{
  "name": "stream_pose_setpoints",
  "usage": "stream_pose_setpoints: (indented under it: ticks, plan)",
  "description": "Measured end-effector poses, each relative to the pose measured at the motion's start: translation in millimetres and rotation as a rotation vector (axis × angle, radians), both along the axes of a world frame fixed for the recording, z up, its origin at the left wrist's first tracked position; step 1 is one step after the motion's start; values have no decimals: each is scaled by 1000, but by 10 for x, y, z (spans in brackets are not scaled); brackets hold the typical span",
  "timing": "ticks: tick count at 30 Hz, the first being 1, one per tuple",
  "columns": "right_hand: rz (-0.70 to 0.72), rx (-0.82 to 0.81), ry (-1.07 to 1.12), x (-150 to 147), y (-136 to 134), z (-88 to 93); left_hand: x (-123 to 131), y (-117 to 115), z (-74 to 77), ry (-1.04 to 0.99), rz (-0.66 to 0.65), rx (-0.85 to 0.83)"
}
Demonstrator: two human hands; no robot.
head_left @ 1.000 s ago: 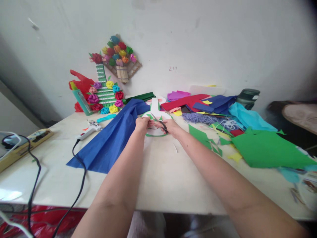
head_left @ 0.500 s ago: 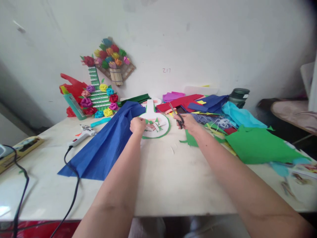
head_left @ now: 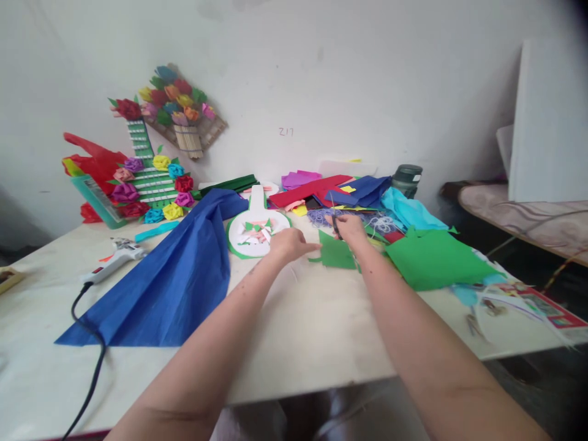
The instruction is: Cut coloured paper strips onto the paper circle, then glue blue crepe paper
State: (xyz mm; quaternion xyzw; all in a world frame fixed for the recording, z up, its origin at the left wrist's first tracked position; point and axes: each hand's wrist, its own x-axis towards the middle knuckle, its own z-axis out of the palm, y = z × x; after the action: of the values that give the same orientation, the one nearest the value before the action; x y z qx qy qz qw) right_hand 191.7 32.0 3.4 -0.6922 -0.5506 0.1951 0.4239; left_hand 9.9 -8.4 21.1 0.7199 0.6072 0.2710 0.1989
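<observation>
My left hand (head_left: 290,245) is low over the table just right of a white guitar-shaped cutout (head_left: 236,236) edged in green. Its forefinger is stretched out to the left edge of a small green paper piece (head_left: 337,252); the other fingers are partly hidden. Black-handled scissors (head_left: 337,228) are gripped in my right hand (head_left: 351,229), blades pointing up and away, just above that green piece. Small white, pink and green paper scraps (head_left: 257,231) lie on the cutout's round body.
Blue crepe paper (head_left: 165,288) and a hot glue gun (head_left: 113,260) with its cord lie left. Behind stands a flower-decorated green guitar (head_left: 154,174). Coloured papers, yarn (head_left: 324,217) and a large green sheet (head_left: 441,257) spread right, near a dark jar (head_left: 407,179).
My left hand has moved right, from the cutout's scraps to the small green paper. My right hand still holds the scissors. The view has turned to the right.
</observation>
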Motion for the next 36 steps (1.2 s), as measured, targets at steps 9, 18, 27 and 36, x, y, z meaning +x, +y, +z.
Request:
stream_pose_setpoints:
  ticks: [9, 18, 27, 36]
  plan:
    - [-230, -48, -71, -124, -74, -172, 445, -171, -208, 181, 45, -6]
    - [-335, 101, 25, -193, -111, -188, 446, -151, -263, -67, 29, -105]
    - [-284, 186, 63, -221, -77, -122, 94, 79, -161, -573, 29, -182]
    - [145, 146, 510, -385, 29, -131, -487, 162, -92, -1037, -136, -360]
